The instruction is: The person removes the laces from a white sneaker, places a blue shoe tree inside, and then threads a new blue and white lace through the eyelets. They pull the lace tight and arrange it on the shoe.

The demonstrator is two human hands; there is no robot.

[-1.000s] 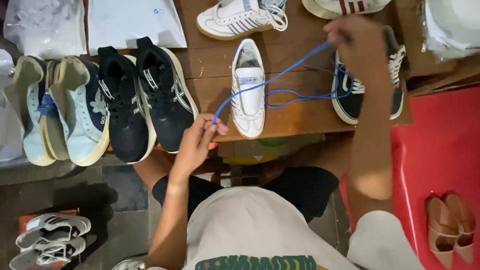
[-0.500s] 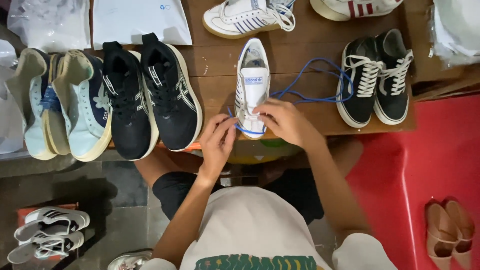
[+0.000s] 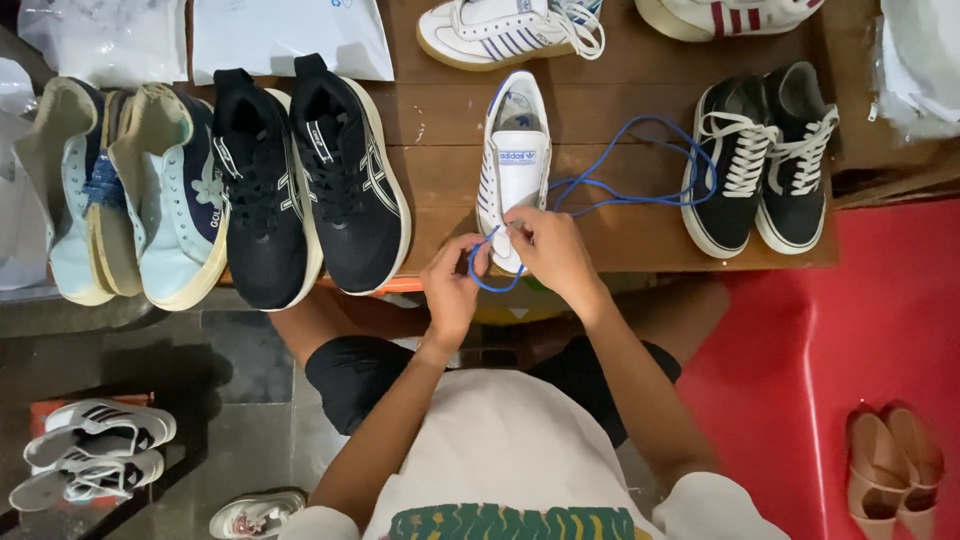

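Item one: I see a white low-top sneaker with blue side stripes (image 3: pixel 515 165) lying toe toward me on the brown wooden table (image 3: pixel 440 150), near the front edge. Its toe is covered by my hands, so I cannot see the lowest eyelets.

Item two: a thin blue shoelace (image 3: pixel 640 165) runs from the toe of that sneaker, loops loosely across the table to the right, and ends touching the black canvas pair. A short bight of it hangs below the table edge between my hands.

Item three: my left hand (image 3: pixel 452 290) has thumb and forefinger pinched on the lace just beside the toe; the other fingers are curled under and hidden.

Item four: my right hand (image 3: pixel 552 252) rests over the toe, fingertips pressed together on the lace; the exact pinch point is hidden by the knuckles.

Item five: a pair of black mesh running shoes (image 3: pixel 300 180) stands left of the sneaker, well apart from it.

Item six: a pair of pale blue and cream shoes (image 3: pixel 130 190) overhangs the table's left end.

Item seven: a pair of black canvas shoes with white laces (image 3: pixel 765 160) stands to the right.

Item eight: two white striped shoes at the far edge, cut off by the frame.

Item nine: white striped sneakers (image 3: pixel 90 455) and tan shoes (image 3: pixel 895 465) on the floor, partly cropped.
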